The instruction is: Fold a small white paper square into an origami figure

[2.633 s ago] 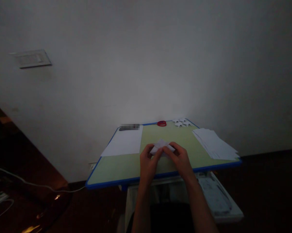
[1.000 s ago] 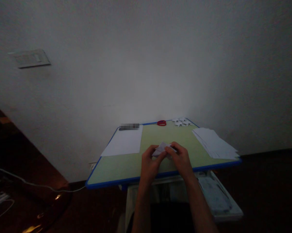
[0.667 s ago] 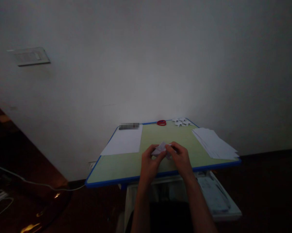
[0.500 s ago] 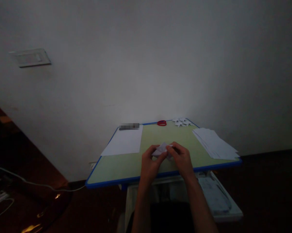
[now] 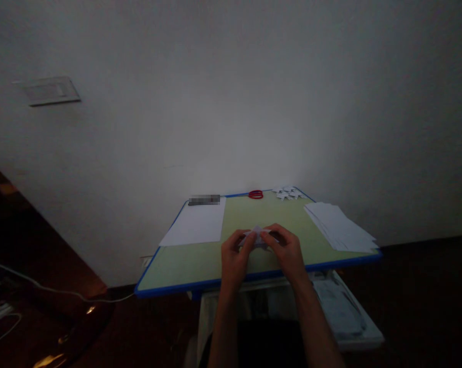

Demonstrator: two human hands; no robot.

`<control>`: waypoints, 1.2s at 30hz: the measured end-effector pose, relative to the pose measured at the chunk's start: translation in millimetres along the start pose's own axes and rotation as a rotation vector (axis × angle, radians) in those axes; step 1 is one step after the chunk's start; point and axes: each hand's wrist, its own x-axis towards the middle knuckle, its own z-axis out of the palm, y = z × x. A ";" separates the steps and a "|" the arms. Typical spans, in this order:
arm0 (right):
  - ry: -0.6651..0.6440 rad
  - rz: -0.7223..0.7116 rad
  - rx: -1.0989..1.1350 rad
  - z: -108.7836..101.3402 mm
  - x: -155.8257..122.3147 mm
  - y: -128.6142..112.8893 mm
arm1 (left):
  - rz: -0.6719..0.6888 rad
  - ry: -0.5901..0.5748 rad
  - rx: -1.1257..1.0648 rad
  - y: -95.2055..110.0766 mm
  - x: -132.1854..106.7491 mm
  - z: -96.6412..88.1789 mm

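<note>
Both hands, the left hand [image 5: 234, 258] and the right hand [image 5: 288, 253], pinch a small folded paper [image 5: 258, 236] between their fingertips, low over the green desk [image 5: 184, 263]. In the dim light it seems to touch the desk. A stack of sheets [image 5: 340, 227] lies well apart on the right.

The one camera rides on the person's head, looking forward and slightly down. The green table [image 5: 184, 263] sits close below, in the lower middle of the frame, the left hand [image 5: 234, 255] and right hand [image 5: 288, 253] meeting over it near centre; the white wall [image 5: 231, 102] fills the upper half.
</note>
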 end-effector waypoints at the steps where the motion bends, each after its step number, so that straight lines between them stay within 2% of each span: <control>1: 0.004 -0.001 0.002 -0.1 -0.1 0.3 | 0.005 -0.006 -0.004 0.4 -0.1 0.1; 7: -0.019 0.013 -0.021 -0.9 -1.2 -0.1 | 0.033 0.036 0.027 0.8 -0.5 0.0; 16: -0.006 -0.015 -0.040 0.3 -0.5 -1.0 | -0.010 0.062 -0.021 -2.2 0.6 0.1; 27: -0.041 -0.003 -0.053 -1.2 -1.7 -2.5 | 0.005 0.035 0.011 -5.1 -1.1 -2.8; 36: -0.007 -0.043 -0.099 -1.0 -1.3 -4.0 | 0.038 0.011 0.044 -5.2 -0.3 -1.3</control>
